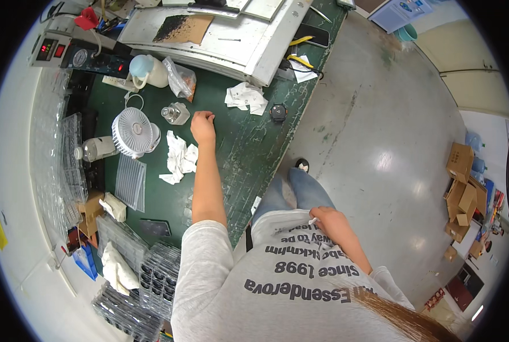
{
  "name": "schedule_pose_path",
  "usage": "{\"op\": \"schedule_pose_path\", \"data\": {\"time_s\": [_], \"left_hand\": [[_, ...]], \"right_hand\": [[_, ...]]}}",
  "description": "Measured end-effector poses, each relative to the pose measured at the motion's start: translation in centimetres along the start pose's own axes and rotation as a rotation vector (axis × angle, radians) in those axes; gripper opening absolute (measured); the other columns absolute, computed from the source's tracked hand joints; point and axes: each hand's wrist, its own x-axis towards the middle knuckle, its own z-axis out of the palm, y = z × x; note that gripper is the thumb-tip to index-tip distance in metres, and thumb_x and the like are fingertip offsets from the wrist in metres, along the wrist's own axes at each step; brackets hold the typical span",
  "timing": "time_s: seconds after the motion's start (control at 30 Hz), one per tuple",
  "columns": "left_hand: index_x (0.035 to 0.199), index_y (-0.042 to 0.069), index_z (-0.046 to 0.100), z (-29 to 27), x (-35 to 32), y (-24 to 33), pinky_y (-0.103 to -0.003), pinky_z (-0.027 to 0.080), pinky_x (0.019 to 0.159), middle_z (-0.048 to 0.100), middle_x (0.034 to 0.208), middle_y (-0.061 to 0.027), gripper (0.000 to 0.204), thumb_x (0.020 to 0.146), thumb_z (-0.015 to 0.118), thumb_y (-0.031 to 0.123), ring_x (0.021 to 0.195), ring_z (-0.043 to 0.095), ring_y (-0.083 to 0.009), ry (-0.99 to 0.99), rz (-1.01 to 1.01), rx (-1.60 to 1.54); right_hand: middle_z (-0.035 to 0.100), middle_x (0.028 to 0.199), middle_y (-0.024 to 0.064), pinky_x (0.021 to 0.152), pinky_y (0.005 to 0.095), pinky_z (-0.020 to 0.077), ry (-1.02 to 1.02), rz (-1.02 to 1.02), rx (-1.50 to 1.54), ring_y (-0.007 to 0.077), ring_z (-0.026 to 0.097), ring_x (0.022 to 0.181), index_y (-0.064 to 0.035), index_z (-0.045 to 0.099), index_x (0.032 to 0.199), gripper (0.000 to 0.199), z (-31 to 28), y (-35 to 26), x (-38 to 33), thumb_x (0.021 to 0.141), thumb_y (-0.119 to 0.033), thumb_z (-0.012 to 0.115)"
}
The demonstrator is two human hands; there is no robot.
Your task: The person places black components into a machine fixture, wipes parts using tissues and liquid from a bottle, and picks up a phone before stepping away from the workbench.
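My left hand (203, 129) reaches over the green workbench with its fingers curled in. Whatever it may hold is hidden. Just left of it stands a small clear bottle (176, 114), apart from the fingers. Crumpled white tissue (180, 158) lies on the bench beside my left wrist. My right hand (332, 225) is at my waist, its fingers pinched on the hem of my grey T-shirt (300, 251). Farther right on the bench are another crumpled tissue (247, 98) and a black wristwatch (278, 113).
A white fan (135, 132), a clear plastic bottle (99, 148), a jug with a blue lid (148, 72) and a plastic bag (180, 80) stand at left. A white metal machine (249, 54) fills the far end. Clear trays (157, 279) are stacked near left. The bench's edge drops to grey floor (374, 159).
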Motion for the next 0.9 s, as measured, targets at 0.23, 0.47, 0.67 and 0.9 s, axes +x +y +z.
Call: {"op": "schedule_pose_path", "data": {"time_s": [0.23, 0.47, 0.67, 0.9], "left_hand": [[0.077, 0.005, 0.068, -0.2, 2.2, -0.8, -0.035, 0.050, 0.066, 0.066, 0.072, -0.0099, 0.014, 0.067, 0.074, 0.013, 0.070, 0.064, -0.0263, -0.163, -0.050, 0.099], [0.075, 0.004, 0.068, -0.5, 3.5, -1.1, -0.034, 0.050, 0.066, 0.067, 0.072, -0.0105, 0.012, 0.067, 0.074, 0.011, 0.069, 0.065, -0.0236, -0.314, -0.066, 0.052], [0.080, 0.005, 0.064, -0.3, 2.8, -1.8, -0.036, 0.049, 0.069, 0.065, 0.076, -0.0107, 0.016, 0.067, 0.071, 0.011, 0.075, 0.063, -0.0271, -0.351, 0.008, -0.029], [0.079, 0.003, 0.062, -1.2, 1.7, -0.5, -0.038, 0.049, 0.070, 0.063, 0.085, -0.0123, 0.014, 0.069, 0.069, 0.009, 0.078, 0.062, -0.0314, -0.096, 0.275, 0.179]], "right_hand": [[0.059, 0.085, 0.0081, 0.070, 0.0399, 0.0464, -0.016, 0.025, -0.016, 0.0292, 0.058, 0.084, -0.0103, 0.053, 0.091, 0.018, 0.0, -0.5, -0.1, 0.075, -0.007, 0.060], [0.059, 0.085, 0.0083, 0.071, 0.0400, 0.0464, -0.014, 0.020, -0.008, 0.0294, 0.058, 0.085, -0.0102, 0.053, 0.091, 0.018, 0.3, -0.5, -0.1, 0.075, -0.008, 0.060], [0.059, 0.086, 0.0081, 0.071, 0.0398, 0.0465, -0.021, 0.033, -0.011, 0.0293, 0.058, 0.085, -0.0103, 0.053, 0.091, 0.017, 0.3, -0.6, -0.3, 0.075, -0.008, 0.060], [0.058, 0.084, 0.0089, 0.070, 0.0401, 0.0460, 0.005, 0.043, 0.007, 0.0294, 0.058, 0.085, -0.0102, 0.053, 0.090, 0.016, 0.8, 0.0, -0.8, 0.076, -0.008, 0.059]]}}
